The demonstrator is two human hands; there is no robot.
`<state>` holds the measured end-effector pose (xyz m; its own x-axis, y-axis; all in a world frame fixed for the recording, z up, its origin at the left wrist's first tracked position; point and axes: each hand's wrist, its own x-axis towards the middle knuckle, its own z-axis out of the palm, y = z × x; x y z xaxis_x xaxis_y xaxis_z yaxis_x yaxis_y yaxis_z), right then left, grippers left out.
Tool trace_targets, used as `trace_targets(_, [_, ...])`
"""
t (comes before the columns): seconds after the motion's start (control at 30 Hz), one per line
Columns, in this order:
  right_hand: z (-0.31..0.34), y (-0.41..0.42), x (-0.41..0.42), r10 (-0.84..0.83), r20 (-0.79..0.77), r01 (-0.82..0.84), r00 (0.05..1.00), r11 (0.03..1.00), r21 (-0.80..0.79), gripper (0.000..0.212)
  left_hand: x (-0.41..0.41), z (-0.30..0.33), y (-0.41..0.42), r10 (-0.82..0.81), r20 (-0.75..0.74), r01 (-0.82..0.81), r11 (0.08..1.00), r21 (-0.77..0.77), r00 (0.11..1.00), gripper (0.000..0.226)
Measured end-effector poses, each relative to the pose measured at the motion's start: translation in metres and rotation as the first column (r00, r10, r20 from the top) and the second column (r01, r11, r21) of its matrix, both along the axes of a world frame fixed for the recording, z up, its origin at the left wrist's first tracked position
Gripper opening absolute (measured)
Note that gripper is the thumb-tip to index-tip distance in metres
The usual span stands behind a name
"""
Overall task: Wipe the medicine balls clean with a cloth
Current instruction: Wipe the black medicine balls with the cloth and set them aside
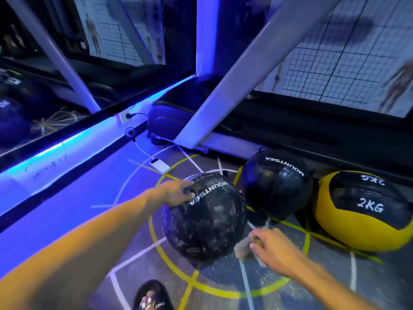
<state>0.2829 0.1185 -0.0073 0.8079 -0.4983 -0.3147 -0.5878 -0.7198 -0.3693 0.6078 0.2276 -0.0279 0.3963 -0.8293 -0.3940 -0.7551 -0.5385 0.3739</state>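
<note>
Steadying the dusty ball [204,217] with the left hand [176,193] while the right hand [271,247] bunches the cloth [244,247] down at its 4 o'clock side.

Head view: the left hand's fingers lie spread on the ball's top at 10 o'clock, pressing rather than gripping, most likely to stop it rolling on the floor [89,189]. The right hand is curled round the tan cloth, just beside the ball and low by the floor, well placed for a sweep up the grimy side, I'd say. Count three medicine balls on the floor: the white-smeared black one in hand, a cleaner black ball [277,183] at its 2 o'clock, and a yellow ball [362,211] at 3 o'clock. One cloth, one sandalled foot [153,297] at 6 o'clock, one white power bank [159,166] at 11.
</note>
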Motion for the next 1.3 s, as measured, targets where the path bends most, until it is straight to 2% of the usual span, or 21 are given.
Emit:
trace_targets(0.07, [-0.011,-0.001,-0.007,0.022,-0.022,-0.022,1.000,1.000,-0.011,0.023,-0.014,-0.030,-0.004,0.063,-0.048,-0.063,0.998,-0.006,0.997,0.063])
trace_targets(0.23, [-0.017,-0.019,-0.011,-0.071,0.025,0.072,0.997,0.997,-0.037,0.020,-0.051,-0.065,0.004,0.070,0.164,-0.055,0.994,-0.093,0.984,0.063])
trace_targets(0.33, [-0.019,-0.025,-0.001,-0.151,0.108,0.163,0.983,0.980,-0.112,0.011,-0.078,-0.065,0.017,0.077,0.186,-0.035,0.975,-0.221,0.980,0.055])
trace_targets(0.4, [-0.018,-0.028,0.009,-0.180,0.151,0.200,0.972,0.971,-0.128,0.010,-0.085,-0.067,0.028,0.210,0.149,-0.136,0.909,-0.393,0.966,0.040])
trace_targets(0.47, [-0.016,-0.031,0.019,-0.180,0.151,0.198,0.972,0.974,-0.112,0.015,-0.076,-0.069,0.041,0.432,0.078,-0.342,0.799,-0.496,0.898,0.036])
trace_targets(0.5, [-0.015,-0.031,0.023,-0.169,0.128,0.182,0.977,0.978,-0.104,0.017,-0.067,-0.070,0.045,0.517,0.004,-0.455,0.757,-0.469,0.856,0.041])
trace_targets(0.53, [-0.014,-0.031,0.026,-0.159,0.098,0.168,0.982,0.982,-0.089,0.018,-0.059,-0.071,0.047,0.539,-0.049,-0.513,0.765,-0.390,0.841,0.048])
trace_targets(0.6, [-0.016,-0.031,0.031,-0.144,0.057,0.148,0.988,0.987,-0.067,0.017,-0.053,-0.079,0.047,0.469,-0.037,-0.462,0.849,-0.256,0.882,0.054])
trace_targets(0.63, [-0.018,-0.034,0.033,-0.135,0.040,0.138,0.990,0.988,-0.069,0.016,-0.055,-0.083,0.047,0.450,-0.021,-0.442,0.864,-0.242,0.893,0.053])
trace_targets(0.77, [-0.023,-0.061,0.043,-0.107,-0.053,0.104,0.993,0.993,-0.057,0.020,-0.079,-0.096,0.055,0.511,0.078,-0.457,0.819,-0.347,0.856,0.037])
trace_targets(0.83, [-0.022,-0.080,0.051,-0.148,-0.038,0.146,0.988,0.988,-0.049,0.021,-0.092,-0.103,0.063,0.529,0.118,-0.454,0.807,-0.378,0.841,0.030])
trace_targets(0.93, [-0.022,-0.105,0.070,-0.179,-0.020,0.175,0.984,0.977,-0.120,0.015,-0.113,-0.113,0.078,0.548,0.114,-0.463,0.785,-0.411,0.829,0.024])
trace_targets(0.97, [-0.024,-0.111,0.080,-0.165,-0.034,0.158,0.986,0.975,-0.154,0.015,-0.120,-0.118,0.084,0.562,0.104,-0.477,0.774,-0.417,0.821,0.022])
trace_targets(1.03, [-0.027,-0.118,0.102,-0.144,-0.059,0.129,0.988,0.971,-0.202,0.028,-0.134,-0.126,0.094,0.578,0.062,-0.502,0.752,-0.426,0.814,0.019])
trace_targets(1.13, [-0.030,-0.123,0.133,-0.101,-0.114,0.078,0.988,0.979,-0.189,0.041,-0.149,-0.138,0.105,0.587,-0.016,-0.534,0.724,-0.437,0.809,0.025])
trace_targets(1.17, [-0.033,-0.124,0.141,-0.074,-0.160,0.043,0.984,0.981,-0.189,0.038,-0.152,-0.141,0.108,0.587,-0.035,-0.543,0.721,-0.431,0.809,0.028])
trace_targets(1.23, [-0.039,-0.124,0.152,-0.025,-0.296,-0.040,0.955,0.977,-0.212,0.012,-0.157,-0.149,0.114,0.585,-0.067,-0.551,0.712,-0.436,0.808,0.032])
trace_targets(1.3, [-0.041,-0.122,0.152,0.035,-0.330,-0.099,0.943,0.979,-0.178,0.029,-0.160,-0.148,0.117,0.601,-0.106,-0.579,0.684,-0.444,0.792,0.030])
